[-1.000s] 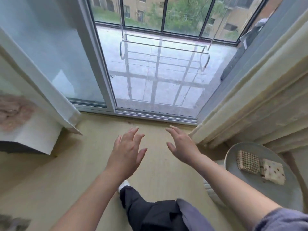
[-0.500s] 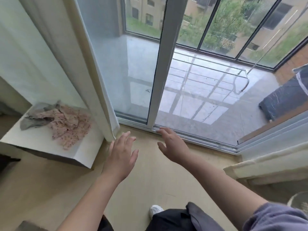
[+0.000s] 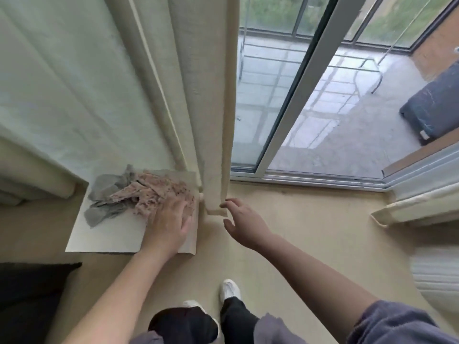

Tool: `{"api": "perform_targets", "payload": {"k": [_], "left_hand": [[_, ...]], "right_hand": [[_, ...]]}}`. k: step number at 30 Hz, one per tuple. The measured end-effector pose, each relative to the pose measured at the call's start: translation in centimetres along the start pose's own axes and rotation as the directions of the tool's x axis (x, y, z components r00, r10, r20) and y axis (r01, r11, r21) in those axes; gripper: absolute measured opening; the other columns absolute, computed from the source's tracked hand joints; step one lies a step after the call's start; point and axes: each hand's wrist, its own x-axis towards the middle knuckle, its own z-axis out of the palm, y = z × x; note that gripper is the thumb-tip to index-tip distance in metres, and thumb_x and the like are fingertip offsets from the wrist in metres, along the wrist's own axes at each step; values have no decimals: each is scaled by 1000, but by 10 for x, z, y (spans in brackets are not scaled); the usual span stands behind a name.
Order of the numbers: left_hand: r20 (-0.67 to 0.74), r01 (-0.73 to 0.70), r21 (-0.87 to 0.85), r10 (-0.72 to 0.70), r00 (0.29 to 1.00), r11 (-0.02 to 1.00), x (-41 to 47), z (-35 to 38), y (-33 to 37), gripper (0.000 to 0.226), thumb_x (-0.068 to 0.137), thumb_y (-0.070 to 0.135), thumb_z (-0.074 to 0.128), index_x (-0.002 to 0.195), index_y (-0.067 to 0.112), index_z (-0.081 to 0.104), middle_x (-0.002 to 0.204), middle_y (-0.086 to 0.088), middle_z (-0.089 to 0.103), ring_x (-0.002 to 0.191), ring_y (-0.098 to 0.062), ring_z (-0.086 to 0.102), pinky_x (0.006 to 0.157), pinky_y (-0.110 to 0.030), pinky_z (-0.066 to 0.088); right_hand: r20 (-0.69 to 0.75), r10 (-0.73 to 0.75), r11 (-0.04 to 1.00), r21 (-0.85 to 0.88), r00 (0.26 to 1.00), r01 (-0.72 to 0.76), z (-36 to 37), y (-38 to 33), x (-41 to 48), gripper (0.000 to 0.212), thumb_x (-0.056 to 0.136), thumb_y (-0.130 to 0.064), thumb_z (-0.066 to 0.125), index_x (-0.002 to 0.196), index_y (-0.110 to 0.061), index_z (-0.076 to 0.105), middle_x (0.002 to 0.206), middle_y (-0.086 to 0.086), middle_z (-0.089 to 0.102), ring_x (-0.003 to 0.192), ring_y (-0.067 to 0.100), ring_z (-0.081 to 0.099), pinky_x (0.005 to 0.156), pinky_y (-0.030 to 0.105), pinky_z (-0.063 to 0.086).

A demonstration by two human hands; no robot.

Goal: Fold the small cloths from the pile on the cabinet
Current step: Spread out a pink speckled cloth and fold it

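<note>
Left hand (image 3: 169, 222), fingers straight, pressed the pink cloth (image 3: 154, 192) at the cabinet's (image 3: 109, 237) right edge; right hand (image 3: 242, 223) hovered, fingers spread. Pinching just one layer looked wisest.

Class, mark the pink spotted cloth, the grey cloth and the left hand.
pink spotted cloth (image 3: 154, 192), head view, its crumpled middle.
grey cloth (image 3: 106, 186), head view, its upper fold.
left hand (image 3: 169, 220), head view, back of the hand.
</note>
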Motion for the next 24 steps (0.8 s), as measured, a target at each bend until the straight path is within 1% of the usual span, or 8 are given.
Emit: {"api": "perform_targets", "payload": {"k": [6, 8, 10, 14, 18, 19, 22, 24], "left_hand": [[99, -69, 57, 63, 993, 996, 37, 14, -117, 35, 96, 23, 52, 129, 13, 54, 138, -4, 50, 133, -25, 42, 110, -46, 34], [61, -158, 72, 154, 986, 985, 57, 22, -159, 21, 91, 16, 60, 111, 13, 64, 114, -3, 65, 110, -25, 60, 99, -46, 42], [32, -189, 70, 188, 982, 979, 83, 34, -200, 12, 87, 15, 66, 98, 18, 68, 91, 2, 69, 86, -20, 65, 92, -44, 45], [60, -271, 90, 266, 962, 959, 131, 68, -256, 11, 82, 15, 70, 93, 18, 68, 77, 3, 68, 71, -22, 64, 80, -39, 48], [-52, -339, -33, 337, 940, 940, 175, 106, -278, 14, 78, 8, 75, 88, 15, 67, 76, -2, 67, 65, -23, 64, 57, -29, 49], [-82, -342, -73, 337, 938, 937, 184, 118, -282, 14, 80, 7, 73, 89, 15, 66, 74, -2, 65, 62, -22, 62, 53, -29, 45], [-155, -320, -111, 301, 941, 941, 205, 164, -291, 22, 88, 14, 65, 110, 16, 64, 86, -3, 67, 76, -24, 64, 62, -32, 49], [-207, -303, -76, 282, 937, 950, 214, 192, -297, 43, 88, 20, 64, 131, 18, 56, 107, -5, 67, 94, -26, 63, 73, -35, 52]], "right_hand": [[44, 81, 995, 62, 996, -83, 74, -52, 79, 42, 95, -19, 49, 137, -15, 49, 145, 3, 44, 129, 24, 45, 100, 40, 46], [53, 169, 980, 100, 984, -174, 107, -65, 107, 40, 95, -23, 49, 135, -19, 49, 142, 0, 45, 126, 23, 49, 97, 44, 48], [65, 263, 956, 118, 963, -269, 145, -75, 136, 40, 93, -29, 48, 133, -25, 48, 139, -5, 47, 123, 22, 52, 93, 45, 51], [61, 405, 893, 188, 912, -409, 212, -89, 199, 45, 98, -20, 47, 142, -17, 41, 142, 6, 45, 131, 28, 44, 102, 36, 42], [-114, 517, 834, 293, 849, -468, 266, -76, 255, 47, 95, -39, 45, 141, -29, 41, 147, 2, 45, 136, 29, 40, 107, 48, 40], [-167, 516, 841, 287, 840, -459, 276, -71, 268, 44, 96, -40, 43, 138, -30, 45, 145, 1, 47, 132, 28, 44, 105, 45, 42], [-323, 389, 921, 132, 863, -366, 294, -54, 294, 25, 100, -32, 43, 111, -24, 64, 115, -6, 64, 96, 13, 55, 85, 21, 33], [-455, 325, 946, 147, 829, -290, 300, -45, 305, 25, 101, -27, 44, 98, -19, 67, 98, -9, 64, 78, 10, 49, 81, 25, 37]]}}
